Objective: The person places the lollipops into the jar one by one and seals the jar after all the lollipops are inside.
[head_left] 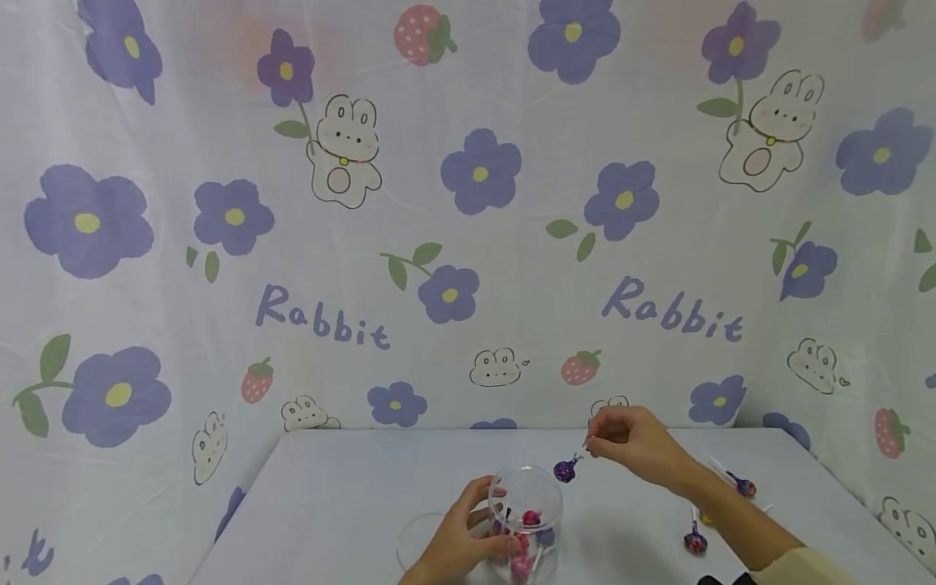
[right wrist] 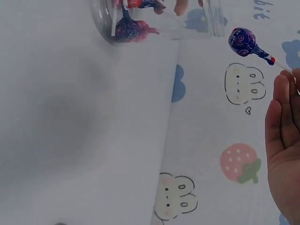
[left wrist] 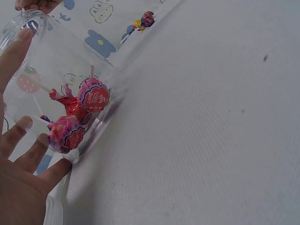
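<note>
My right hand pinches the white stick of a purple-wrapped lollipop, its candy end hanging down beside the rim of a clear plastic jar. In the right wrist view the same lollipop shows dark blue-purple foil. Around the jar's left side curl the fingers of my left hand, holding it on the table. Several pink, red and purple lollipops lie inside; the left wrist view shows a pink one and a red one near the bottom.
A clear round lid lies left of the jar, partly behind the left hand. On the right, more lollipops rest on the white table, among them a purple-red one and another farther back. A patterned curtain hangs behind.
</note>
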Demonstrator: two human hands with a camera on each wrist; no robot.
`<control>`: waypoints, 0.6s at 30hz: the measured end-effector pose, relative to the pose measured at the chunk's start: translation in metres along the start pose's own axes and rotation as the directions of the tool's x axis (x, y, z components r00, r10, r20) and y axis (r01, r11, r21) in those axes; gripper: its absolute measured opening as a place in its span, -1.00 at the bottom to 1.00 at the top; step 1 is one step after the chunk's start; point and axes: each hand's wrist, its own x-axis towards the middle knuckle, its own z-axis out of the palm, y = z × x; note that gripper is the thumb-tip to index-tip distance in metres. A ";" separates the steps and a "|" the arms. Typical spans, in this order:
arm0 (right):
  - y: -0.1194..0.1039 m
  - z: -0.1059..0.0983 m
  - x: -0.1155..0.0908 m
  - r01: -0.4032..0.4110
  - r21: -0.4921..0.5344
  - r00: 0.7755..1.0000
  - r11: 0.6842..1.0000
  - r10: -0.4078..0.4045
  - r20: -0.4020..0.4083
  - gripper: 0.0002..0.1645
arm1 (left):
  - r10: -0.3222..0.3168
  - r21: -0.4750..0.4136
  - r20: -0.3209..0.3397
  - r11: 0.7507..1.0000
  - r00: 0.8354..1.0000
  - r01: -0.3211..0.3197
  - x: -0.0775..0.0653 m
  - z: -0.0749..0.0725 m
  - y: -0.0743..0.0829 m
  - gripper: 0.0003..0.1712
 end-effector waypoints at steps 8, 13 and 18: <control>-0.008 0.023 0.014 0.039 -0.016 0.999 0.999 -0.038 0.035 -0.92 | -0.007 -0.009 0.000 1.000 1.000 0.007 0.001 0.001 0.000 -0.07; -0.006 0.037 0.021 0.078 0.002 0.995 0.997 -0.078 0.066 -0.91 | -0.034 0.000 -0.017 0.999 0.999 0.034 0.000 0.003 0.003 -0.09; -0.005 0.047 0.024 0.093 0.015 0.991 0.996 -0.094 0.098 -0.90 | -0.055 -0.009 -0.023 0.998 0.998 0.055 -0.002 0.004 0.005 -0.08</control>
